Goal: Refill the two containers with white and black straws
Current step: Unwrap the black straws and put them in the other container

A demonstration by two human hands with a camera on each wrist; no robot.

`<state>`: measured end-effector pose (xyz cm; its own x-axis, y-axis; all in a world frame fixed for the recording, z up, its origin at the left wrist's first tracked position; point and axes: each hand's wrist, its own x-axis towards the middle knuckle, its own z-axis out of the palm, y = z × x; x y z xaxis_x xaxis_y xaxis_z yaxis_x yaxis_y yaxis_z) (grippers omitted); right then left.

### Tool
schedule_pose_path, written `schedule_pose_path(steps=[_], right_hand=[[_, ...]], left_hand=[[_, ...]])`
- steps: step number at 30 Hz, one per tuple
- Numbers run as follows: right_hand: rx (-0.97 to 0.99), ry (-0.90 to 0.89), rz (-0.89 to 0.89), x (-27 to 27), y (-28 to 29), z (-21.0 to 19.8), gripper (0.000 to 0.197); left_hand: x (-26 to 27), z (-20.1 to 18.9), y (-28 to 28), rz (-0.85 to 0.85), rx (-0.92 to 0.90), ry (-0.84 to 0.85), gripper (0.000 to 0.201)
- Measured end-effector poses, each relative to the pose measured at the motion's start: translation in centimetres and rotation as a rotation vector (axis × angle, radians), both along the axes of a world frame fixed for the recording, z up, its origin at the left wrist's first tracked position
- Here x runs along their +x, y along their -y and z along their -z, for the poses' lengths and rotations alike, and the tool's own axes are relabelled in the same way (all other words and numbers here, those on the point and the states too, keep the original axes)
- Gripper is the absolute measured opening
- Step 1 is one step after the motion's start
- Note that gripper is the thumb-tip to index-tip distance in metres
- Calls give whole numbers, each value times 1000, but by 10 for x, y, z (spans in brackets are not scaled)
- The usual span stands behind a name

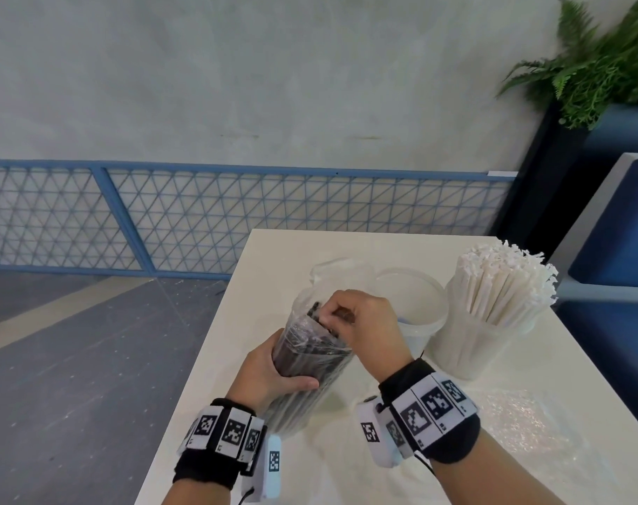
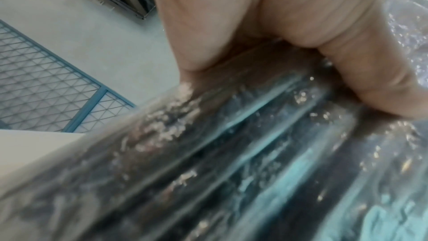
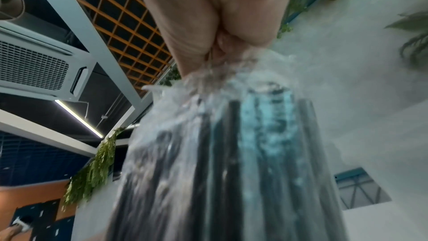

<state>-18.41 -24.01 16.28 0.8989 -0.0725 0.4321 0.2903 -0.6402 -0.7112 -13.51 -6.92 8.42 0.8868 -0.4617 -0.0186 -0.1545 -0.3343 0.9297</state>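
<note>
A clear plastic bag of black straws (image 1: 310, 362) stands tilted over the white table (image 1: 456, 450). My left hand (image 1: 274, 369) grips the bag around its middle; the wrapped bundle (image 2: 231, 153) fills the left wrist view. My right hand (image 1: 357, 318) pinches the bag's top, fingers curled at the straw ends (image 3: 234, 109). An empty translucent container (image 1: 416, 308) sits just behind the bag. To its right a second container (image 1: 492, 315) is packed with white straws.
A crumpled clear plastic wrapper (image 1: 521, 420) lies on the table at the right. A blue mesh fence (image 1: 201, 216) runs along the wall beyond the table. A blue seat (image 1: 616, 242) and a potted fern (image 1: 601, 67) stand at the right.
</note>
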Motion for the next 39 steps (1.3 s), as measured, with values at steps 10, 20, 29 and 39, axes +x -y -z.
schedule_pose_path(steps=[10,20,29,39], right_hand=[[238,174,121,-12,23,-50,5],[444,-172,154,-25,-7,5,58],[977,-151,226,-7,-8,-5,29],[936,-62,100,-4,5,-14,35]], left_hand=[[0,6,2,-42,10,-20,60],[-10,-1,8,-21,-80,31,63],[-14,-19,21,3,-131,64,67],[-10,-15,19,-46,-122,24,57]])
